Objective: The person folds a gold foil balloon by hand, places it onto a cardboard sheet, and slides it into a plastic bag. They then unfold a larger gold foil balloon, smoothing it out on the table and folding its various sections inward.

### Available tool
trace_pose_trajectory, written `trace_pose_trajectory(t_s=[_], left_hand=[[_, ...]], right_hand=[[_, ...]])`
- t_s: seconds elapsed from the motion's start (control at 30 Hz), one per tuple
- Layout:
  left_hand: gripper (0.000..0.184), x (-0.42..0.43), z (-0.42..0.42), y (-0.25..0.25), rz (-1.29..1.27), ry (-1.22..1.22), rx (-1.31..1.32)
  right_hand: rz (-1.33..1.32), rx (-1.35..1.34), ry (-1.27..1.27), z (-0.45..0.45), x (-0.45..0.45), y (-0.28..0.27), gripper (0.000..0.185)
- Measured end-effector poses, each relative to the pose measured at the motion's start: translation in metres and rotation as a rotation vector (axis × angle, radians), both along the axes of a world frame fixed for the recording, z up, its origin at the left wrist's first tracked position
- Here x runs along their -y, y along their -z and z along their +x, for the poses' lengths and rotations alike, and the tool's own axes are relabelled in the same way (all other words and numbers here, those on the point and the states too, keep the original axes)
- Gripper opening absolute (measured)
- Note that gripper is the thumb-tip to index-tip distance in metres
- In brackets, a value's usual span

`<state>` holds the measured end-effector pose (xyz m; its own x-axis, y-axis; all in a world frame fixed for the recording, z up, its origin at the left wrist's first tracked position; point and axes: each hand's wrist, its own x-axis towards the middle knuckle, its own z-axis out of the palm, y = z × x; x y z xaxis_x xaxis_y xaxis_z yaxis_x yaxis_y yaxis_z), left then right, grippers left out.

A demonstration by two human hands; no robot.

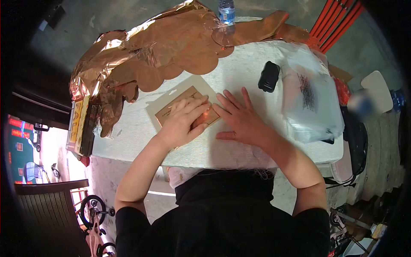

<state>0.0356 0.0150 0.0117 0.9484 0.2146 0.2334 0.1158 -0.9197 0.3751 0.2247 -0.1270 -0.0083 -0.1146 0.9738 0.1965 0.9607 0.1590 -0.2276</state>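
My left hand (184,120) lies flat over a shiny copper-coloured rectangle (166,112) with small dark print on it, covering much of it. That rectangle rests on a larger beige card (173,92) with a small hanger cut-out near its upper edge. To the right, my right hand (242,120) is spread out, palm down over the white tabletop. Its leftmost fingertip comes up against the rectangle's right side; whether it touches is hard to tell. Neither hand grips anything.
Copper-coloured foil sheets (171,47) with scalloped edges cover the table's back and left. A water bottle (227,13) stands behind them. On the right are a black device (269,77) and stacked clear plastic bags (312,103). A yellow box (78,124) sits at the left edge.
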Motion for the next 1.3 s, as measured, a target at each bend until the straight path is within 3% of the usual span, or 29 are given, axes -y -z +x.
trace_pose_trajectory(t_s=[0.23, 0.4, 0.5, 0.9, 1.2, 1.3], left_hand=[[0.052, -0.001, -0.001, 0.001, 0.017, -0.008, -0.079], [0.053, -0.004, -0.005, 0.002, -0.035, 0.041, 0.044], [0.046, -0.002, -0.005, 0.002, -0.204, 0.003, 0.125], [0.034, -0.005, -0.007, 0.006, -0.191, 0.030, 0.125], [0.046, -0.005, -0.007, 0.004, -0.171, 0.037, 0.075], [0.046, -0.003, -0.009, 0.003, -0.090, 0.038, 0.077]], right_hand=[[0.034, 0.003, -0.025, 0.003, 0.001, -0.003, 0.076], [0.057, 0.109, 0.008, -0.001, 0.001, -0.009, 0.068], [0.101, 0.095, -0.029, -0.004, 0.001, -0.008, 0.069], [0.043, 0.179, 0.019, -0.007, -0.007, -0.006, 0.079], [-0.028, 0.080, 0.003, -0.010, -0.005, -0.010, 0.080], [-0.048, -0.067, -0.002, 0.003, 0.002, -0.014, 0.065]])
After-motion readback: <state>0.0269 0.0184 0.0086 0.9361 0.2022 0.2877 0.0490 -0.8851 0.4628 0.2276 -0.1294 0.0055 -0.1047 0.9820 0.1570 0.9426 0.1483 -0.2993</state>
